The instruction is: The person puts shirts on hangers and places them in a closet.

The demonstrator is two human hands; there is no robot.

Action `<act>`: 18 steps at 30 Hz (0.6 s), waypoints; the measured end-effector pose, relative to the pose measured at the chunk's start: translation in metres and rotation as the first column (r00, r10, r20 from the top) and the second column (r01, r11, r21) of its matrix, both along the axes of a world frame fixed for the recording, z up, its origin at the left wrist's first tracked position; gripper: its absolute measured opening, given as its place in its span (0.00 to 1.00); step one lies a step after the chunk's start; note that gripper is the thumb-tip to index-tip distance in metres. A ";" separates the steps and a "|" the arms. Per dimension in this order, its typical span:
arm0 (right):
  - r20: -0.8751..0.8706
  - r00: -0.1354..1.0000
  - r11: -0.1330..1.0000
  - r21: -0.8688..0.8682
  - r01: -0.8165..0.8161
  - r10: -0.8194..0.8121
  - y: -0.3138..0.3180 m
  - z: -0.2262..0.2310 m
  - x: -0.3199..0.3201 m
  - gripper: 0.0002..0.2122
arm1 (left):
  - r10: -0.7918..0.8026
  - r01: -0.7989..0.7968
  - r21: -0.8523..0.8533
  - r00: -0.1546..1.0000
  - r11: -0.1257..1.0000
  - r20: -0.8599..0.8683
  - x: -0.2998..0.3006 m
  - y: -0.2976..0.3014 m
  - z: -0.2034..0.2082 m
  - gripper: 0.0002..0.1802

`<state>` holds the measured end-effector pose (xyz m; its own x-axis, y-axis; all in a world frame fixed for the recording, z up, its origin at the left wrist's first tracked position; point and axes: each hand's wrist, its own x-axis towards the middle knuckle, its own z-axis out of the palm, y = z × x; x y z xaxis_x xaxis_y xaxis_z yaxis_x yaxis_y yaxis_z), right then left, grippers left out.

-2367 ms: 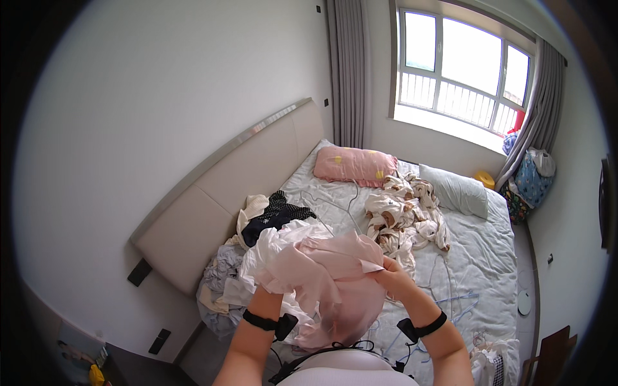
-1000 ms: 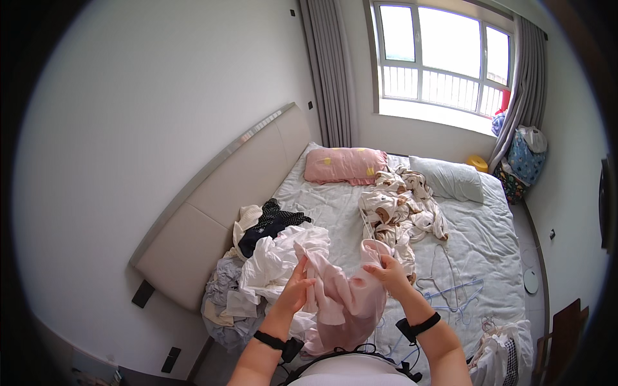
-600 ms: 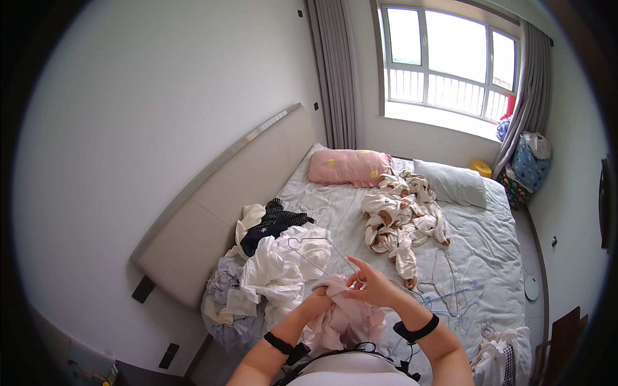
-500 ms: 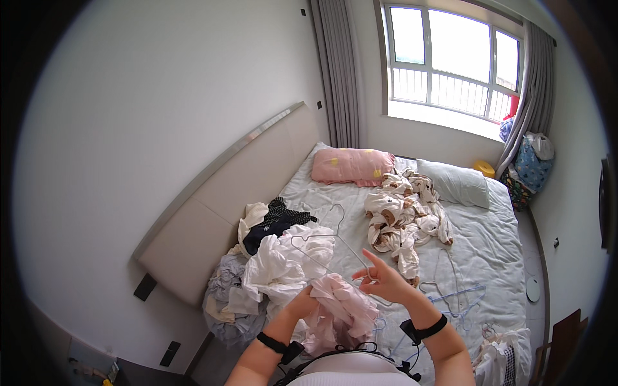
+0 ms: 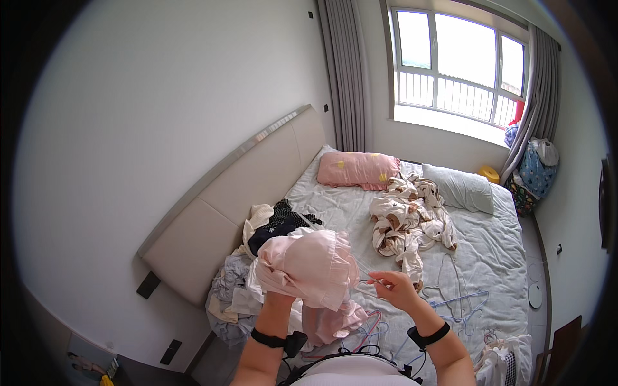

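A pale pink ruffled garment (image 5: 306, 267) is raised in front of me, draped over my left hand (image 5: 281, 298). The cloth hides most of that hand's fingers, but it grips the garment from below. More of the pink fabric hangs down toward my lap. Just right of the ruffled edge, my right hand (image 5: 396, 289) is closed around the end of a thin grey clothes hanger (image 5: 365, 291). The rest of this hanger is largely covered by the pink garment.
White, grey and dark clothes (image 5: 232, 283) are heaped by the headboard (image 5: 219, 199). A brown-and-white cloth bundle (image 5: 412, 219) lies mid-bed, before a pink pillow (image 5: 357, 170) and a pale pillow (image 5: 458, 188). Blue hangers (image 5: 460, 302) lie at right, near hung clothes (image 5: 502, 360).
My left hand has lifted the pink garment up and forward, over the hanger and the white clothes. The hanger, upright before, is now mostly covered. My right hand has shifted slightly right and down.
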<state>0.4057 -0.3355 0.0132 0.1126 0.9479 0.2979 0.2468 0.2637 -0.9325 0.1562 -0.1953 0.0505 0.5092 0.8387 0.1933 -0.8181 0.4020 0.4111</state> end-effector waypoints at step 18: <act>-0.557 0.825 0.994 -0.003 -0.110 0.090 -0.010 0.006 -0.061 0.04 | 0.040 0.027 0.147 0.900 0.989 -0.434 0.088 -0.028 -0.077 0.18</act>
<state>0.3448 -0.3454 0.0196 0.1535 0.9713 0.1819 -0.3415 0.2249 -0.9126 0.2441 -0.2237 -0.0260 0.5649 0.8218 0.0739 -0.5465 0.3055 0.7798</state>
